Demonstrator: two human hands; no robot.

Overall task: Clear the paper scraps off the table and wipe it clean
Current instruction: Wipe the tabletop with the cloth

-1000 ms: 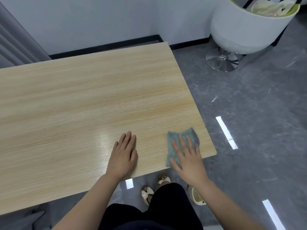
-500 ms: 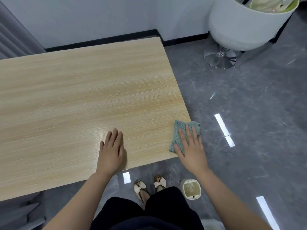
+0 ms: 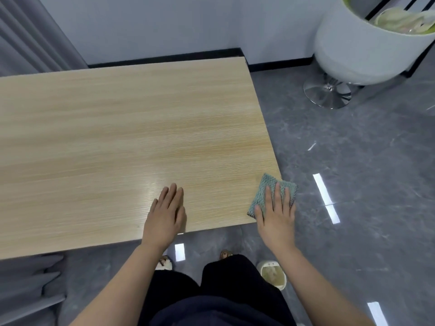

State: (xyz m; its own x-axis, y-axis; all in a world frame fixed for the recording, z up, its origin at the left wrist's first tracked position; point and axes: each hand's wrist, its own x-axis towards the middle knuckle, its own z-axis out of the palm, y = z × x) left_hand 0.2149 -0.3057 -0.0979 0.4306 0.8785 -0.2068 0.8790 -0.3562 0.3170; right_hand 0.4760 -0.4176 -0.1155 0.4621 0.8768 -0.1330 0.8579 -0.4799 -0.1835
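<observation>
A light wooden table (image 3: 122, 137) fills the left and middle of the head view, and no paper scraps show on it. A teal-green cloth (image 3: 266, 191) lies at the table's near right corner, partly hanging past the edge. My right hand (image 3: 276, 217) presses flat on the cloth with fingers spread. My left hand (image 3: 164, 215) rests flat on the table near the front edge, fingers together, holding nothing.
A small white bin (image 3: 273, 275) stands on the grey floor by my right foot under the table's corner. A white round chair (image 3: 367, 43) on a chrome base (image 3: 327, 91) stands at the back right. Grey curtains (image 3: 30, 43) hang at the far left.
My right hand has slid the cloth rightwards to the table's near right corner, where it now overhangs the edge. My left hand has stayed flat on the table.
</observation>
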